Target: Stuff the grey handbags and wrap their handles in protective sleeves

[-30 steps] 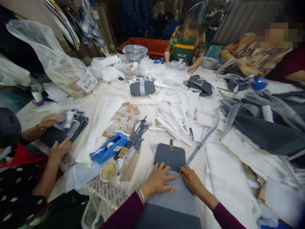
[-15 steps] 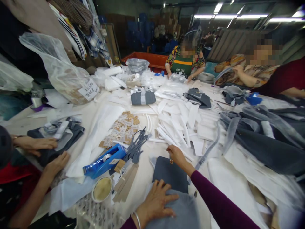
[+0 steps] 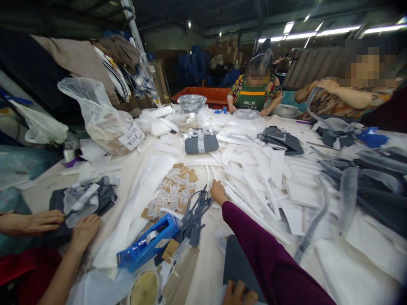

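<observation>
Left hand (image 3: 239, 294), fingers bent, on dark-grey flat leather-like panel (image 3: 238, 258), 5 o'clock; right hand (image 3: 218, 192) curled. Grip, either: cannot tell. Risk: thin dark-grey leather-like straps (image 3: 199, 212) at right hand's 7 o'clock overlap; pulling one could drag others.

Near sleeve (image 3: 254, 250) plain purple; flat panel (image 3: 233, 260) and thin straps (image 3: 195, 222) slate grey. Tape dispenser (image 3: 160, 244), near left — bright blue; tags (image 3: 176, 186) beyond tan and white. Far bin (image 3: 218, 99) orange-red, far apron (image 3: 250, 98) green — orange stripe (image 3: 251, 93), white lettering (image 3: 249, 103).
</observation>
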A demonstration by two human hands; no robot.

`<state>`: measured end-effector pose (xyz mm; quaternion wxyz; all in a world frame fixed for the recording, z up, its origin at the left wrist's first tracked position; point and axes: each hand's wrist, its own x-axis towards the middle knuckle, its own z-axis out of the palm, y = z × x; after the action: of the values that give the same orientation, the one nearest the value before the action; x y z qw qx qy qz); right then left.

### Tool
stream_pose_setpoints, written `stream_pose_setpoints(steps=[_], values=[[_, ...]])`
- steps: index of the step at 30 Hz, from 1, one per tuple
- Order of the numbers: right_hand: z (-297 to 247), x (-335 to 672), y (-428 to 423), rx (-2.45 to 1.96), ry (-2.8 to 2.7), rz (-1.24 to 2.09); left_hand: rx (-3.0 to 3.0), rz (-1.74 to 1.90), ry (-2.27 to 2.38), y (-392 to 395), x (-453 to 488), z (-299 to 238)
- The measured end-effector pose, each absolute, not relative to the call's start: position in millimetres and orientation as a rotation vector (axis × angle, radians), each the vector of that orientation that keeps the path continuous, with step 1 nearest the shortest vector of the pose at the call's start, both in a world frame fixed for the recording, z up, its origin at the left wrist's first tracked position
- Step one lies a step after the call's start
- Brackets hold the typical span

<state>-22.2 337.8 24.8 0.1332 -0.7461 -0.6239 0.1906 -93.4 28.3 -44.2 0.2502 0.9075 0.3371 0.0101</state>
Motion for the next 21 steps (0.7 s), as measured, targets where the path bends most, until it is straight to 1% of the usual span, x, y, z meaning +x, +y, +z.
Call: stream_pose_setpoints(steps=[3, 4, 6, 8, 10, 14, 17, 21], values=[[36, -10, 321, -2.144, -1.803, 0.555, 2.462, 0.086, 0.668, 28, -100, -2], [39, -1, 308, -2.119, -1.817, 0.563, 2.407, 0.107, 0.702, 30, -102, 14], [43, 23, 268, -2.043, -1.878, 0.597, 2.351, 0.085, 0.707, 33, -105, 39], [46, 52, 212, -1.939, -1.97, 0.65, 2.335, 0.046, 0.708, 35, -105, 52], [47, 81, 149, -1.838, -2.059, 0.716, 2.347, 0.017, 0.708, 35, -102, 55], [45, 119, 46, -1.88, -2.083, 0.882, 2.395, -0.008, 0.708, 32, -97, 53], [46, 127, 10, -1.892, -2.147, 0.907, 2.419, -0.004, 0.705, 30, -94, 53], [52, 126, -3, -1.84, -2.182, 0.909, 2.444, 0.013, 0.759, 24, -94, 52]])
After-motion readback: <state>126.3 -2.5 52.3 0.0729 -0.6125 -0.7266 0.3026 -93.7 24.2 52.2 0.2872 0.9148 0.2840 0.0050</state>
